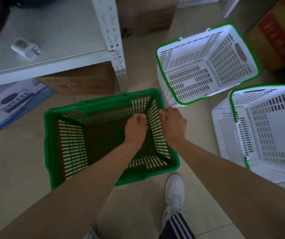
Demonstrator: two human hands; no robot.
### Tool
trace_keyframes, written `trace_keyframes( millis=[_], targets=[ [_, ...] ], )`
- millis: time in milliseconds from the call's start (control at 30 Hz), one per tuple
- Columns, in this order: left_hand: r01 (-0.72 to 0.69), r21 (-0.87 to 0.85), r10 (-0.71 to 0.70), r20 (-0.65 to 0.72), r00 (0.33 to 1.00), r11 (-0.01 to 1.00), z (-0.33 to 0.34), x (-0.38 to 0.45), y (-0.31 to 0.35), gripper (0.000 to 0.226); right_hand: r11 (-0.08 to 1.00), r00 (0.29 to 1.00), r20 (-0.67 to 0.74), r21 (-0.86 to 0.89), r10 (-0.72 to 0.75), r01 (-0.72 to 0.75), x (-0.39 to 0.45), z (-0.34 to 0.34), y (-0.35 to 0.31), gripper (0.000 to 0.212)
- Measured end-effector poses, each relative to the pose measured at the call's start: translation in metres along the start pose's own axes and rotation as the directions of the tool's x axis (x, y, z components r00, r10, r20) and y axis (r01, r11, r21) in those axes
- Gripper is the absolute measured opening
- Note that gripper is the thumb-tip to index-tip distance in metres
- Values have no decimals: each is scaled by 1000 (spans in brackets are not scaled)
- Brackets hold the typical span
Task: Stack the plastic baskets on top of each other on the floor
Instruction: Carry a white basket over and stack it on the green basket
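On the tiled floor [17, 161] under both hands: one green basket [66, 142], upright, red showing through its slots as of a second basket nested inside, though that cannot be confirmed; left hand [135, 130] curled inside the right-end wall, right hand [172, 125] curled on its outside, both closed on that wall, fingertips hidden. Beyond the right hand: white basket [205, 64], green-rimmed, empty; to the right of it, a second white basket [265, 135], cut off by the frame edge.
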State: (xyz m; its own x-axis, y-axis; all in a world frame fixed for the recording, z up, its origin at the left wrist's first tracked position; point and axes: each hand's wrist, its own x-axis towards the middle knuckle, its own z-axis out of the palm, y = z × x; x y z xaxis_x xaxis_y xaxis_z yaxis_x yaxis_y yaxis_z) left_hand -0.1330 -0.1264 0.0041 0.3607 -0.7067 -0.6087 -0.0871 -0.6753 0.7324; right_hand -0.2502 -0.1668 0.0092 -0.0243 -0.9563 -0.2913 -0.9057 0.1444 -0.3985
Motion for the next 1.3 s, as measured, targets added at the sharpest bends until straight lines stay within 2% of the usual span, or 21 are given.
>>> trace_keyframes(
  millis=[167,267,467,633,767,1033,1300],
  targets=[
    [112,-118,-95,140,986,987,54,-16,30,22,977,991,29,162,132,-135,-2,-26,32,32],
    [122,-72,-106,194,975,990,85,-28,49,18,948,981,59,253,186,-195,-2,-43,59,33],
    [23,47,-35,290,956,999,151,-42,84,23,847,933,45,407,356,-342,-1,-75,125,34],
    [-126,166,58,363,930,978,216,-53,109,20,728,857,29,513,515,-455,0,-99,182,39],
    [-229,279,100,411,906,933,258,-57,119,18,687,816,52,510,576,-517,3,-116,216,35],
    [-453,503,124,557,821,737,340,-62,138,26,550,703,72,567,708,-613,11,-144,287,38],
    [-689,597,106,719,687,411,392,-50,157,29,398,608,129,647,783,-650,17,-160,336,44]
  ],
)
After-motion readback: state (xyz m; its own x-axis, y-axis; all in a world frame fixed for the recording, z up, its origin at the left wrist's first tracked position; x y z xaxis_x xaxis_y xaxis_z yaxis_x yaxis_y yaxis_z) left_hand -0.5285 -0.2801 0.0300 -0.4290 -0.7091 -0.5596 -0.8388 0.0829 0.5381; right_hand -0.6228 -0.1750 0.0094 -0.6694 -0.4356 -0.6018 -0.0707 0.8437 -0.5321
